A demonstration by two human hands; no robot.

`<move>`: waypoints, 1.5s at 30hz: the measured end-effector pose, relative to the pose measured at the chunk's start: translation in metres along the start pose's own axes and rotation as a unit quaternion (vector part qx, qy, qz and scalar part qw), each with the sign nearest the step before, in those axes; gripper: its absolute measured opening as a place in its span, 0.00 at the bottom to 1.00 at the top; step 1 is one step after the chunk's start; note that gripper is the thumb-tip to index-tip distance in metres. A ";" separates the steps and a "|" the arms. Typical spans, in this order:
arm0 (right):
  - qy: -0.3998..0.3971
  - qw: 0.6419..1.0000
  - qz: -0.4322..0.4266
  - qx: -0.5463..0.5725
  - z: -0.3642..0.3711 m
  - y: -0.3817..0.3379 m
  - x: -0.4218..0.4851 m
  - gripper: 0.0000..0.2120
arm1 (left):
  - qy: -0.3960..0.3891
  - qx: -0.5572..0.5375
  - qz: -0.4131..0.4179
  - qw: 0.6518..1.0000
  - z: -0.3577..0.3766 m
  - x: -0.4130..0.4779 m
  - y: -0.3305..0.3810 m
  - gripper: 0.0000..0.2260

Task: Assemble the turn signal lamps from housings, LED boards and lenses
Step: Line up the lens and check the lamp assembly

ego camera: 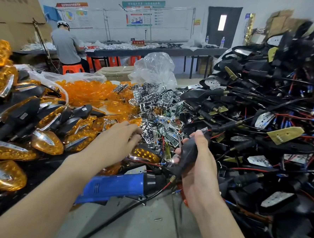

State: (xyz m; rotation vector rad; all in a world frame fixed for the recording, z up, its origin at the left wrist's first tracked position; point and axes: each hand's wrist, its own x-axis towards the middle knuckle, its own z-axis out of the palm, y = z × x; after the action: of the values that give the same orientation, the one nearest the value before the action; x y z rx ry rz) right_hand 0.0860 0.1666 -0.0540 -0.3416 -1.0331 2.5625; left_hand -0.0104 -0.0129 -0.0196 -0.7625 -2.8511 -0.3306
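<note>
My right hand (201, 164) grips a black plastic lamp housing (188, 152); left hand (118, 142) fingers touch shiny chrome reflectors (148, 136), grasp unclear.

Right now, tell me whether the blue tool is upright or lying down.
Lying down: the blue tool rests lengthwise on the table.

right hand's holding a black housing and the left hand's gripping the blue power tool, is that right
Not quite. In the head view the left hand grips no tool: it reaches into the pile of chrome parts, and the blue power tool lies on the table between the forearms. The right hand does hold a black housing.
</note>
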 end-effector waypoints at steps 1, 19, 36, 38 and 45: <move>0.002 1.000 0.002 -0.004 -0.001 0.001 0.001 0.14 | -0.009 0.007 -0.007 1.000 -0.002 0.004 -0.001 0.14; -0.024 1.000 0.012 -0.013 -0.002 0.003 0.006 0.10 | -0.069 0.039 0.050 0.996 0.012 0.016 0.019 0.10; -0.030 0.997 0.056 0.038 -0.002 -0.001 0.001 0.23 | -0.015 0.020 -0.021 0.999 -0.003 -0.005 -0.010 0.15; -0.034 0.997 0.054 0.043 -0.002 -0.002 0.001 0.23 | -0.031 -0.033 0.016 0.999 -0.006 -0.006 0.007 0.12; -0.052 0.996 0.050 0.053 -0.004 -0.005 -0.002 0.22 | -0.052 -0.170 0.043 0.983 -0.020 -0.061 0.050 0.10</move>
State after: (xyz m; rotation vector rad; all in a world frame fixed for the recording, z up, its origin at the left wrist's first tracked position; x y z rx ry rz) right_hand 0.0905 0.1710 -0.0530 -0.2406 -0.9316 2.7388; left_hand 0.0695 -0.0049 -0.0057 -0.9862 -2.8819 -0.8011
